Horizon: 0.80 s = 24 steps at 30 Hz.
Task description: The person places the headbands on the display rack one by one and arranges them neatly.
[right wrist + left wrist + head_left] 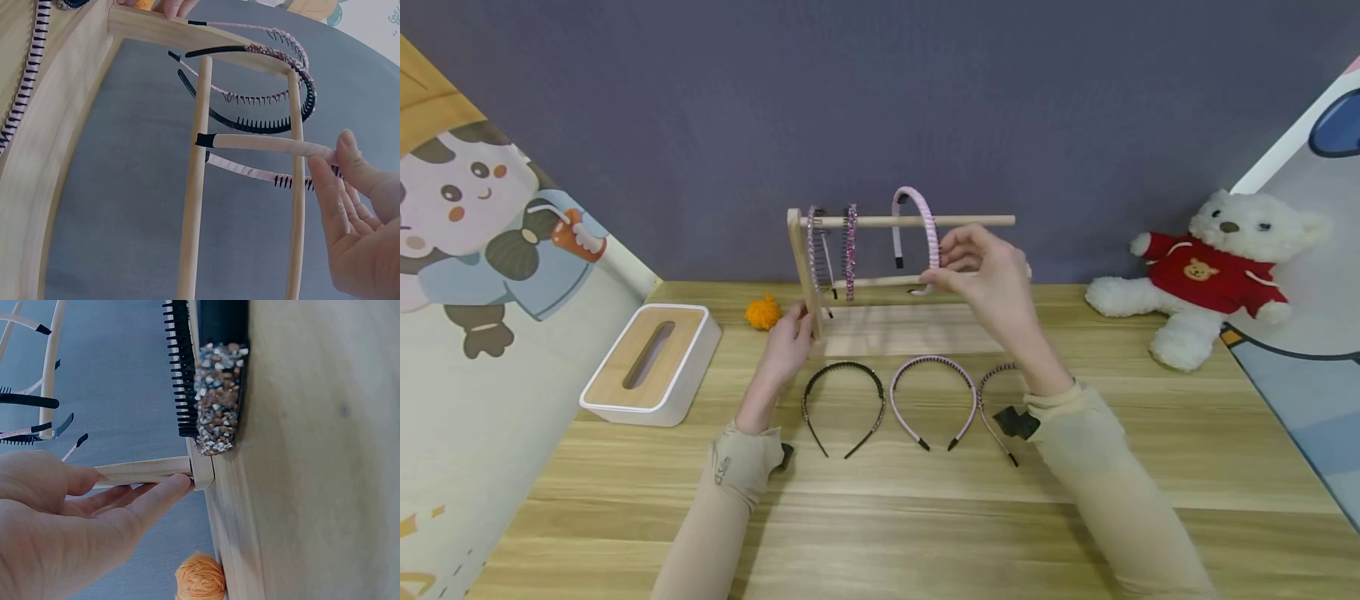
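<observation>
A wooden headband rack (910, 329) stands at the back of the table, with two rods reaching right from its post. My right hand (988, 271) pinches a pale pink wrapped headband (932, 233) between thumb and fingers. In the right wrist view this headband (262, 144) loops around the upper rod (296, 219), its tips near the lower rod (194, 206). At the rack's left side, my left hand (788, 340) holds the post (144, 470) low down, thumb on one side and fingers on the other. A glittery pink headband (851, 250) and a silvery one (812, 250) hang nearer the post.
Before the rack lie a black headband (882, 396), a pink one (934, 358) and a dark-toothed one (988, 421), partly under my right arm. Left are an orange yarn ball (763, 312) and a tissue box (692, 379); right, a teddy bear (1213, 258).
</observation>
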Tool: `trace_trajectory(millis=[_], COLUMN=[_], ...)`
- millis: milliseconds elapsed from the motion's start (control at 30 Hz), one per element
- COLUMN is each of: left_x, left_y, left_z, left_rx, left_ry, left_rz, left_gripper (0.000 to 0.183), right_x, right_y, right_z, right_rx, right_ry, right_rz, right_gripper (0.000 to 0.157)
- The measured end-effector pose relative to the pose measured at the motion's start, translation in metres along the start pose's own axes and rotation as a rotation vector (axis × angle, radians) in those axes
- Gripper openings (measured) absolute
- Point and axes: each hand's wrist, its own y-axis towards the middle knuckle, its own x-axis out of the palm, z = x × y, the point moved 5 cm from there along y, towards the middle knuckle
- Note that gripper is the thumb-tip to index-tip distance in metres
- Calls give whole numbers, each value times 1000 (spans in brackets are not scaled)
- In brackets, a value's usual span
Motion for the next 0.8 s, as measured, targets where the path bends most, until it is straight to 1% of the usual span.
trace_trajectory(millis=[367,567,800], left_x=[0,0,0], left_y=[0,0,-1], left_z=[1,1,1], left_rx=[5,14,11], left_ry=[6,11,-9], left_rz=[6,7,-4], left_gripper=[43,43,44], right_x=[17,26,38], right_y=[4,7,10], right_z=[1,-2,-3], right_rx=[25,6,3], right_ry=[-2,-3,-6], right_rz=[-18,-29,-53], right_gripper=[40,40,40])
